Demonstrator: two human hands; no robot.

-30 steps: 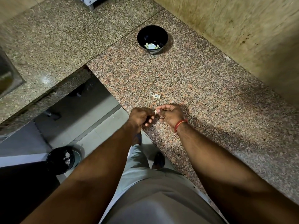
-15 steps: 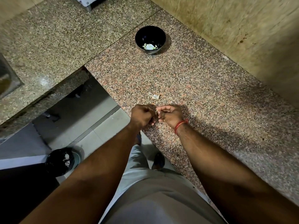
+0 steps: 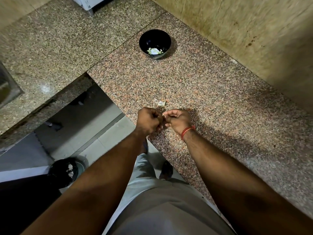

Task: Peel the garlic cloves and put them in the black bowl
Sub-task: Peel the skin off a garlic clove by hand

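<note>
Speckled granite is covering the bench (image 3: pixel 211 102), which is running along a yellowish wall (image 3: pixel 245 31) on the right side. Near the far end of the bench, the black bowl (image 3: pixel 154 44) is standing upright, and some pale peeled cloves (image 3: pixel 154 51) are lying at its bottom. Closer to the person, a small piece of garlic skin (image 3: pixel 160 103) is lying on the stone, just beyond the hands and well apart from the bowl.

Both hands are meeting above the near edge of the bench. The left hand (image 3: pixel 149 122) is curling into a loose fist, with its knuckles facing the camera. The right hand (image 3: pixel 177 120) is also curling, and its thumb and first finger are pinching something small and pale, the garlic clove (image 3: pixel 163 115), right where the two hands are touching. The left fingers seem to be holding the same clove, but most of it is hidden between the hands, so I cannot tell how much skin is on it. A red thread band (image 3: pixel 187 133) is sitting around the right wrist.

Below the bench edge, the tiled floor (image 3: pixel 105 141) is showing, and a dark bin (image 3: pixel 63 172) with some white scraps inside is standing there on the left.
</note>
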